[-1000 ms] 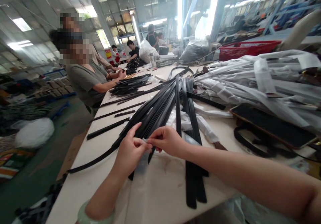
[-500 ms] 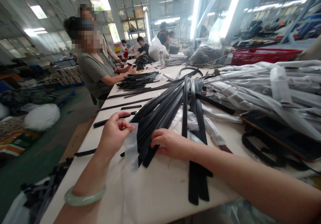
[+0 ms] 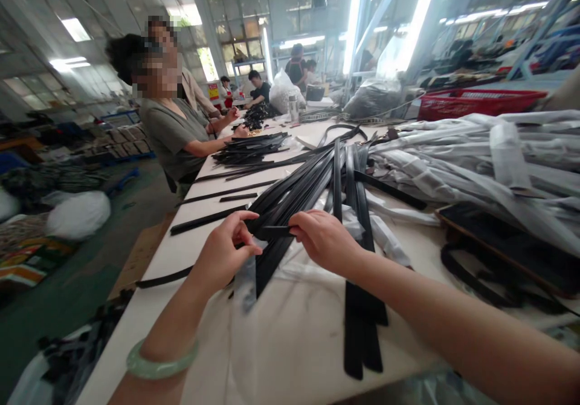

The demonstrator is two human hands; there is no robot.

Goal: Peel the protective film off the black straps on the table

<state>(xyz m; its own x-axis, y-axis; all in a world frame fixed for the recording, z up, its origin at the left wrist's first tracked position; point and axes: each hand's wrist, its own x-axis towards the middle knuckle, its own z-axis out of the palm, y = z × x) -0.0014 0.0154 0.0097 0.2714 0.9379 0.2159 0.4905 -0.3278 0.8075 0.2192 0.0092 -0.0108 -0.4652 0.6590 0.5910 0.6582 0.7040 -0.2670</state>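
Observation:
My left hand point(image 3: 224, 252), a pale green bangle point(image 3: 161, 359) on its wrist, pinches the top of a long clear plastic sleeve point(image 3: 245, 290). The sleeve hangs down over the near table surface. Facing it, my right hand point(image 3: 324, 239) grips a black strap point(image 3: 277, 231) near its end, and that end points left at the sleeve's mouth. Whether the strap tip is inside the sleeve I cannot tell. Beneath and beyond both hands fans a thick bundle of black straps point(image 3: 301, 184). More black straps point(image 3: 357, 326) lie below my right forearm.
White-wrapped straps point(image 3: 453, 151) are heaped on the right of the table point(image 3: 290, 344). A dark flat case point(image 3: 502, 245) lies at the right edge, a red basket point(image 3: 480, 103) behind. A co-worker in a grey shirt point(image 3: 167, 130) stands at the left side.
My right hand has lifted a strap end from the bundle and turned it leftward. My left hand has moved slightly right with the sleeve, and the hands are closer together.

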